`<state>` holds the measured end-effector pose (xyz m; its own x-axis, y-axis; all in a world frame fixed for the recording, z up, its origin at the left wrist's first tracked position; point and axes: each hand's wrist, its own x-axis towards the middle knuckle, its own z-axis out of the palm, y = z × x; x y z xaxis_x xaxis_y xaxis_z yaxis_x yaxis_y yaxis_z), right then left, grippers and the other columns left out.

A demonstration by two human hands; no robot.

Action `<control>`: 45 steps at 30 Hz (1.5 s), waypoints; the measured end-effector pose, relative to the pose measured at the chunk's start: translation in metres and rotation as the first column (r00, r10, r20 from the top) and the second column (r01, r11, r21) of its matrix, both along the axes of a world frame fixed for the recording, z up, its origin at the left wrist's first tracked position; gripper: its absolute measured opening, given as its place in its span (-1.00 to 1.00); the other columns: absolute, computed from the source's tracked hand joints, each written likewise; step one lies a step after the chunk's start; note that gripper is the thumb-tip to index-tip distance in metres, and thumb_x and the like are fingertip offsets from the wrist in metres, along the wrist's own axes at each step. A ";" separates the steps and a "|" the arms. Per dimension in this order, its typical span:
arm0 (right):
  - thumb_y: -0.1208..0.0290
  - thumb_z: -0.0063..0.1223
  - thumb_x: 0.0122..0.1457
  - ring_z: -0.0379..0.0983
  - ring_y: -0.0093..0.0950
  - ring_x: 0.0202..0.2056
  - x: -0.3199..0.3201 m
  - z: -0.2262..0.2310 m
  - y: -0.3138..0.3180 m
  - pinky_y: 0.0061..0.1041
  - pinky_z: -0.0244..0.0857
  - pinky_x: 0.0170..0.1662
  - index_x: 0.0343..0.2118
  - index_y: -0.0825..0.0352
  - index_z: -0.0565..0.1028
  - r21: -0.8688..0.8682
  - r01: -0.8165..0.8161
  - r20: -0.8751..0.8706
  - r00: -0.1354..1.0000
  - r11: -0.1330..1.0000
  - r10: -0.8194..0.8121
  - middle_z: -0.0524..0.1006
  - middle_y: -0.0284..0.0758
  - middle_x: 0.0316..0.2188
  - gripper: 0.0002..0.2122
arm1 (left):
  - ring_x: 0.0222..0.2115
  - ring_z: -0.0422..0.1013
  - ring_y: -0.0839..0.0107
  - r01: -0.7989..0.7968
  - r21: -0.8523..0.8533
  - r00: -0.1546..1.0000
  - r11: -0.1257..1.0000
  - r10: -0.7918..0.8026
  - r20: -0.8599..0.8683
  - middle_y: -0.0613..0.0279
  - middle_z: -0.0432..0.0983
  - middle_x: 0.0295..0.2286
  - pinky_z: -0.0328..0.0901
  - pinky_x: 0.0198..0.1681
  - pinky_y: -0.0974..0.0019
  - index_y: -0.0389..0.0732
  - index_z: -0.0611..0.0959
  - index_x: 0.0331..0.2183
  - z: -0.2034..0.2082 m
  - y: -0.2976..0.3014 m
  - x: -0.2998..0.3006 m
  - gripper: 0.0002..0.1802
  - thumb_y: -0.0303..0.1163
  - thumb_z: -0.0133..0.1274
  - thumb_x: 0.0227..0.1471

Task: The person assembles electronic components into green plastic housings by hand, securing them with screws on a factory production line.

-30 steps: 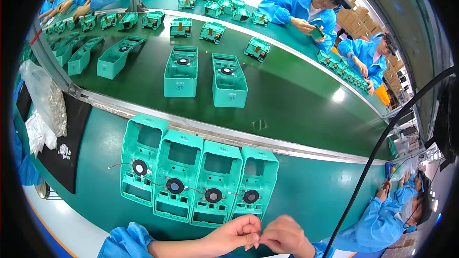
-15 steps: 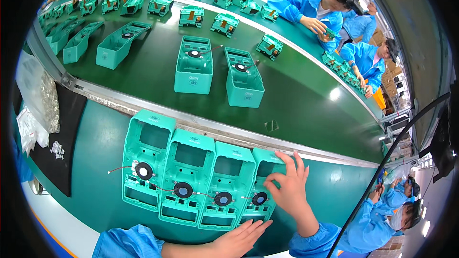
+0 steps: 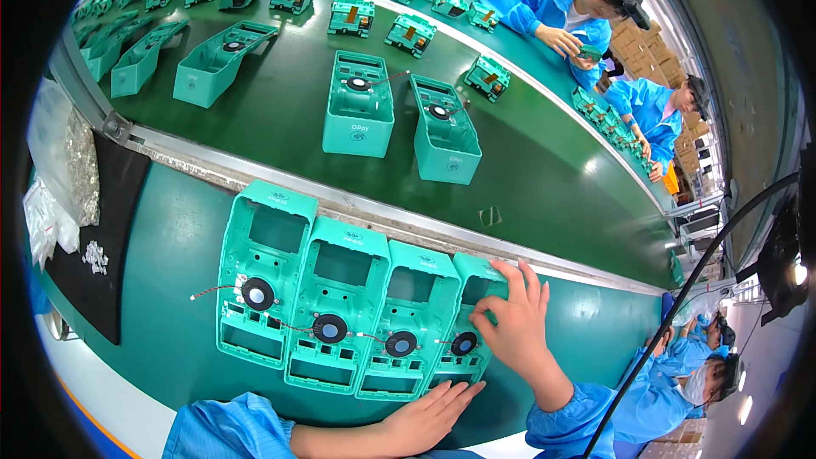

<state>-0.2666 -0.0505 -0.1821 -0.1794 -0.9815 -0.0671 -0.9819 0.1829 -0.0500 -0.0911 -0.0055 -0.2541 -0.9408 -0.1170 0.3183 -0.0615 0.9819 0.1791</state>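
Four green housings (image 3: 348, 296) are lying side by side, the rightmost partly beneath the right hand (image 3: 520, 327), the others to its fingers' left. Its thumb and index finger are curling together; whether they are gripping anything cannot be told. A black fan (image 3: 464, 343) is sitting just below them. The left hand (image 3: 425, 416) is resting, fingers extended, just beside that housing's lower end. Beyond the fingers, past the green table (image 3: 595, 331), a belt (image 3: 552, 204) is carrying more housings.
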 end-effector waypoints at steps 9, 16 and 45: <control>0.44 0.20 -0.31 0.08 -0.20 0.01 -0.002 -0.003 -0.002 -0.12 -0.08 0.03 -0.59 0.19 0.45 -0.086 0.133 0.136 0.983 0.987 -0.120 0.24 -0.35 -0.03 -0.84 | 0.07 -0.02 0.27 -0.064 -0.068 0.998 0.996 0.063 -0.017 0.22 0.05 0.08 -0.32 0.15 0.17 -0.18 0.50 -0.17 -0.007 0.005 -0.004 -0.52 -0.16 -0.20 -0.13; 0.40 0.19 -0.26 0.12 -0.25 0.00 -0.018 -0.001 0.005 -0.14 -0.02 -0.01 -0.54 0.15 0.42 -0.123 0.005 0.283 0.959 0.992 0.030 0.27 -0.38 -0.07 -0.82 | 0.06 0.00 0.25 -0.035 -0.060 0.999 0.998 0.033 -0.041 0.20 0.09 0.06 -0.27 0.14 0.19 -0.18 0.53 -0.21 -0.008 0.005 0.003 -0.57 -0.23 -0.19 -0.14; 0.43 0.04 -0.08 0.35 -0.11 -0.52 -0.244 0.014 0.353 -0.26 0.23 -0.44 -0.42 0.41 0.43 -0.423 0.820 -0.302 0.274 0.386 -0.913 0.43 -0.14 -0.58 -0.83 | -0.28 0.31 0.16 -0.482 0.153 0.835 0.863 0.505 -0.217 0.11 0.29 -0.13 0.17 -0.18 0.14 -0.18 0.48 -0.27 0.168 -0.156 0.069 -0.67 -0.36 0.04 -0.20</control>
<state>-0.5109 0.3023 -0.1677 -0.8877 -0.2061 0.4118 -0.1443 0.9737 0.1762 -0.0220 -0.1613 -0.0864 -0.6450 -0.5836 0.4934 -0.4774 0.8119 0.3361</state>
